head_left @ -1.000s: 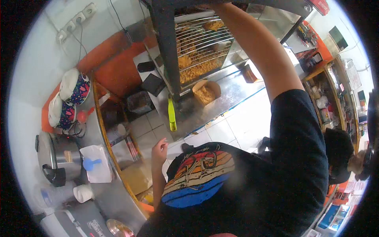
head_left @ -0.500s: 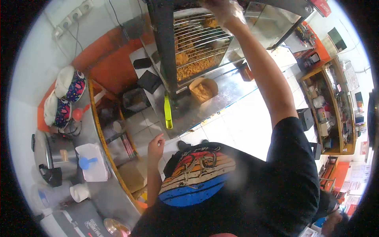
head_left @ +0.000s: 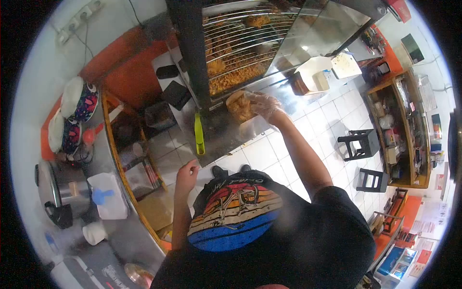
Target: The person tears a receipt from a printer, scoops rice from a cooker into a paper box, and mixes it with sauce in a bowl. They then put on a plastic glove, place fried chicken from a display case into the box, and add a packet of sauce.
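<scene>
A brown paper box (head_left: 230, 102) with fried chicken (head_left: 240, 110) in it stands on the metal counter below the display cabinet. My right hand (head_left: 266, 107), in a clear plastic glove, is at the box's right side, its fingers closed on a piece of fried chicken at the opening. The glove partly hides that piece. My left hand (head_left: 187, 172) is bare and hangs near my waist, fingers curled in with nothing visible in them. Nearest to it is a lime-green scoop (head_left: 199, 135) lying on the counter.
The display cabinet (head_left: 190, 58) holds a wire rack (head_left: 245, 36) with fried pieces and crumbs beneath. Right of the box stands an open white carton (head_left: 313, 72). Black stools (head_left: 361, 144) and a wooden shelf (head_left: 409, 130) are at the right. A side counter (head_left: 113, 159) runs along the left.
My right hand has come down out of the cabinet to the paper box. My left hand stays near my waist, its fingers slightly more curled. The view has shifted a little.
</scene>
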